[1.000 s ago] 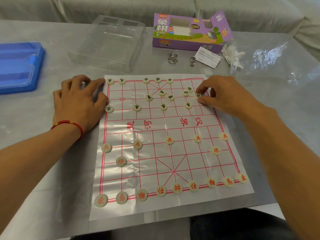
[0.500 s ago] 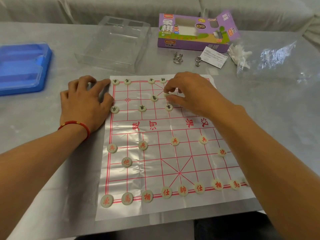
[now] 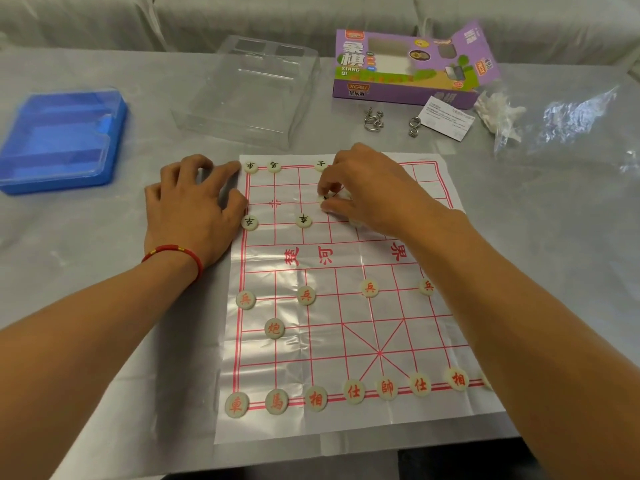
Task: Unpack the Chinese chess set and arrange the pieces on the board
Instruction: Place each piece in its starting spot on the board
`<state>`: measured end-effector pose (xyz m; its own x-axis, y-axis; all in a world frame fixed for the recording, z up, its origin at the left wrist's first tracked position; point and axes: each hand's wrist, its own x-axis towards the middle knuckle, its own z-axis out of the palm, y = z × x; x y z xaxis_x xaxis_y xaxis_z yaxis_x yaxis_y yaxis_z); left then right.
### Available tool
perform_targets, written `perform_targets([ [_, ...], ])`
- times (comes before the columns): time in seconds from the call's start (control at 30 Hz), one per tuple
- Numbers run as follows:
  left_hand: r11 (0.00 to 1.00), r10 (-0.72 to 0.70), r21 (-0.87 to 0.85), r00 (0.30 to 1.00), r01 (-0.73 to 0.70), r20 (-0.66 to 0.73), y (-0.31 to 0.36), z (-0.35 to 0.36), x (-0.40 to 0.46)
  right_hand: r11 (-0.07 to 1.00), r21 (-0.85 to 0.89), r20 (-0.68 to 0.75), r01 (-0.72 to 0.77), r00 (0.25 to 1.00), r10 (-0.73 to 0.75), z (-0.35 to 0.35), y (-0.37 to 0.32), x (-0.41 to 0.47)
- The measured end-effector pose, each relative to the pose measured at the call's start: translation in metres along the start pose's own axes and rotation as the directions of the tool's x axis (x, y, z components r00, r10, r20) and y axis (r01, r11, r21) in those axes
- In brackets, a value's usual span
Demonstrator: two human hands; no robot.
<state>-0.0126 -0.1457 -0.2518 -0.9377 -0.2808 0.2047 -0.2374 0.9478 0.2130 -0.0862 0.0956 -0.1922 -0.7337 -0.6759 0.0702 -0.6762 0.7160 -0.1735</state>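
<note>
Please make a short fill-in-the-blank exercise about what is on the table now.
1. The right hand pinches a piece with ____ lettering.
2. The left hand wears a ____ bracelet.
3. The tray at far left is ____.
4. The purple box lies ____ the board.

Missing words: black; red; blue; beyond

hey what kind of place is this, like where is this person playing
Probably a home living room: a pale sofa stands right behind the grey table, where a Chinese chess board sheet lies beside its opened purple box.
</note>
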Motion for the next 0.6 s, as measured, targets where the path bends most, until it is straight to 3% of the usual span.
perform_targets([
  [0.27, 1.0, -0.003, 0.025, 1.0, 0.003, -0.006, 0.001, -0.002, -0.001, 0.997, 0.063, -0.035, 0.04, 0.999, -0.038, -0.014, -0.001, 0.052],
  [0.5, 0.999, -0.002, 0.033, 1.0, 0.002, -0.014, 0.001, -0.002, -0.001, 0.995, 0.028, 0.12, 0.093, 0.988, -0.096, -0.008, -0.007, 0.083],
  [0.6, 1.0, 0.003, 0.03, 1.0, -0.003, -0.013, 0.0, -0.001, -0.001, 0.995, 0.015, 0.112, 0.097, 0.989, -0.098, -0.009, -0.003, 0.083],
])
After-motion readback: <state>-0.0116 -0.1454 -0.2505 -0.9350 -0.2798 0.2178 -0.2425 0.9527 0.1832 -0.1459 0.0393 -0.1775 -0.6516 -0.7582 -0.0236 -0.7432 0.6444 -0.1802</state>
